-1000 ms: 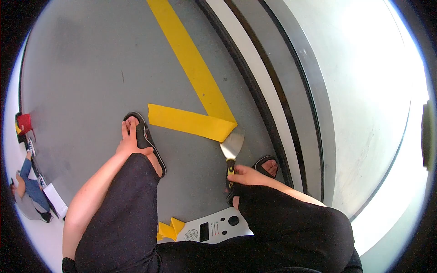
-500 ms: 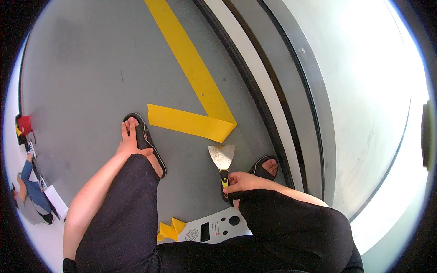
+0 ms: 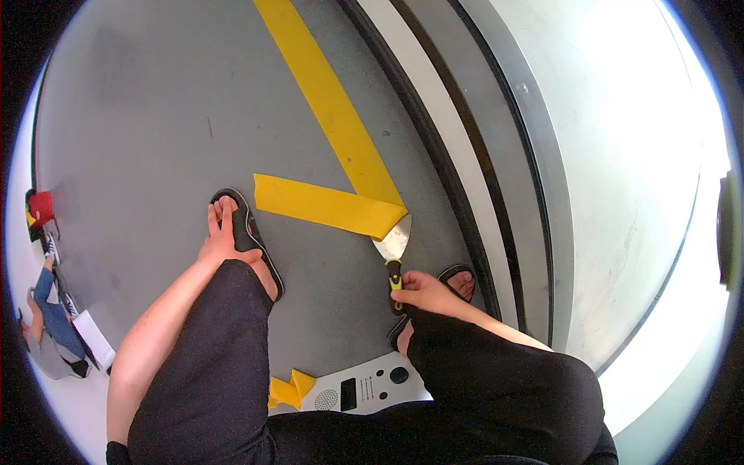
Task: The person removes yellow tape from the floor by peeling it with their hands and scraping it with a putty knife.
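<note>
My right hand [image 3: 422, 292] grips the black and yellow handle of a scraper [image 3: 394, 246]. The metal blade meets the folded corner of a wide yellow tape [image 3: 337, 124] on the grey floor [image 3: 155, 139], and part of its edge is hidden by the tape. From that fold, a loose-looking length of tape [image 3: 318, 205] runs back to the left. My left hand [image 3: 222, 242] hangs over my left sandal with its fingers apart and holds nothing.
A white panel [image 3: 360, 385] with a speaker grille and knobs lies between my legs, beside crumpled yellow tape [image 3: 292, 387]. Curved black and white strips [image 3: 457, 139] edge the floor at right. Another person [image 3: 58, 325] sits at far left, near a red object [image 3: 42, 209].
The scraper has swung away from the tape and come back up to the fold, its blade edge now partly covered. My left hand has stayed in place.
</note>
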